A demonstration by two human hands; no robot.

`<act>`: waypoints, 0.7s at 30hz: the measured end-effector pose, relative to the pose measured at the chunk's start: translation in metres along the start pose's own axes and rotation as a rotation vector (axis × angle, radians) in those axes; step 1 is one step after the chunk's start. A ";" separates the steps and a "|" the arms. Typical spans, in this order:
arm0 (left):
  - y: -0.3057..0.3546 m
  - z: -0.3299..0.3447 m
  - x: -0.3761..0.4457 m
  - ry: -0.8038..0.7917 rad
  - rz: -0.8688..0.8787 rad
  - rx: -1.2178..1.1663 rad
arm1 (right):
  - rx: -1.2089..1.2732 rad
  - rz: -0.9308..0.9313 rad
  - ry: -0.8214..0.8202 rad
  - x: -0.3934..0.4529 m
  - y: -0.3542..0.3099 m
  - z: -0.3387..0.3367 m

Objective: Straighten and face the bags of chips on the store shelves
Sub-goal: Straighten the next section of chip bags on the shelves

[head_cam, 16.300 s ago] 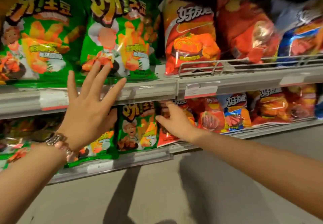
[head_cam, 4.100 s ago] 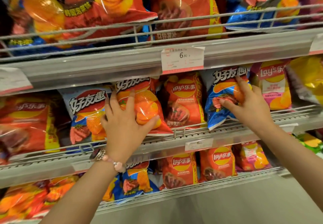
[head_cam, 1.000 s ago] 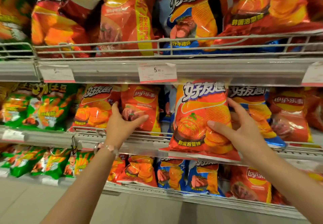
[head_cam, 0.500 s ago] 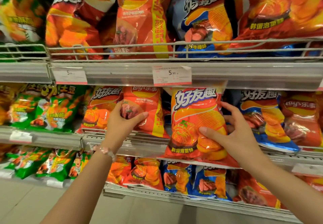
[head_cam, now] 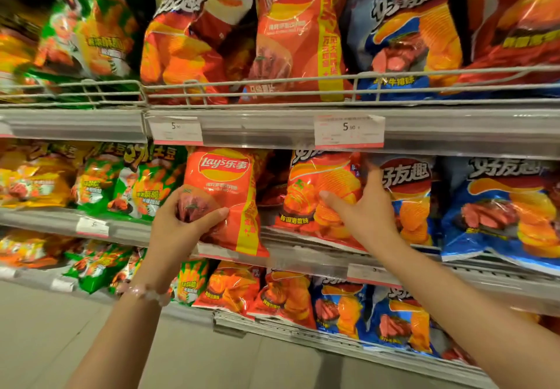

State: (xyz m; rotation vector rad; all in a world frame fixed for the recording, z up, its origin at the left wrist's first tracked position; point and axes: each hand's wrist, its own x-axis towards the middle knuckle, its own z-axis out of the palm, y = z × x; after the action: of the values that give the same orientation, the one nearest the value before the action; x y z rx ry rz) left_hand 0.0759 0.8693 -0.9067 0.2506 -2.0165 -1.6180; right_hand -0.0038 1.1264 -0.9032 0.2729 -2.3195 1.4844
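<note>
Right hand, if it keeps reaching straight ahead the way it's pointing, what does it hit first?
Probably the orange ridged-chip bag: the right hand already lies against its right side, thumb across the front. Depth is unclear, so the fingers may slip behind it.

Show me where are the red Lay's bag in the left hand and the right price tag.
Red Lay's bag (head_cam: 222, 176), head view: its logo.
Left hand (head_cam: 185, 222), head view: its back.
Right price tag (head_cam: 348, 131), head view: its middle.

I see three tiers of grey metal shelves (head_cam: 424, 129) fronted by wire rails (head_cam: 242, 84), with white price tags (head_cam: 349, 131) clipped along their edges. Below them runs a plain grey floor (head_cam: 45, 328). The light is dim and warm.
</note>
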 end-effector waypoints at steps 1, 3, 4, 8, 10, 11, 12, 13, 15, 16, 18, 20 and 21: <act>0.000 -0.001 0.000 -0.004 -0.008 -0.015 | -0.025 0.011 0.005 0.004 0.001 0.006; -0.001 -0.002 0.001 -0.012 -0.010 -0.039 | -0.060 0.024 0.015 0.012 0.003 0.017; -0.001 -0.001 0.002 -0.016 -0.007 -0.049 | -0.062 0.020 0.021 0.016 0.003 0.021; 0.000 0.004 0.001 -0.029 0.016 -0.086 | -0.095 -0.004 -0.009 0.026 0.006 0.036; 0.000 0.007 -0.002 -0.033 0.019 -0.099 | -0.129 0.011 -0.073 0.027 0.009 0.043; 0.001 0.008 -0.003 -0.036 0.013 -0.107 | -0.142 0.024 -0.111 0.027 0.009 0.045; -0.001 0.009 -0.004 -0.036 0.004 -0.115 | -0.159 0.036 -0.145 0.027 0.010 0.047; -0.002 0.010 -0.005 -0.031 -0.007 -0.129 | -0.179 0.041 -0.177 0.028 0.011 0.048; -0.005 0.012 -0.010 -0.019 -0.011 -0.155 | -0.224 0.047 -0.225 0.030 0.011 0.047; -0.006 0.013 -0.013 -0.011 0.000 -0.165 | -0.240 0.051 -0.244 0.032 0.012 0.047; -0.007 0.019 -0.024 -0.004 0.019 -0.184 | -0.242 0.070 -0.278 0.035 0.013 0.043; -0.008 0.026 -0.036 -0.020 0.038 -0.194 | -0.194 0.096 -0.313 0.034 0.012 0.039; -0.007 0.030 -0.042 -0.040 0.040 -0.182 | -0.159 0.102 -0.312 0.032 0.010 0.037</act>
State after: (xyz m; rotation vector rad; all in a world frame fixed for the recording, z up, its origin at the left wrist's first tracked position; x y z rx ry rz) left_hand 0.0943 0.9122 -0.9295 0.1108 -1.8752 -1.7804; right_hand -0.0439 1.0987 -0.9123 0.3711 -2.7194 1.3746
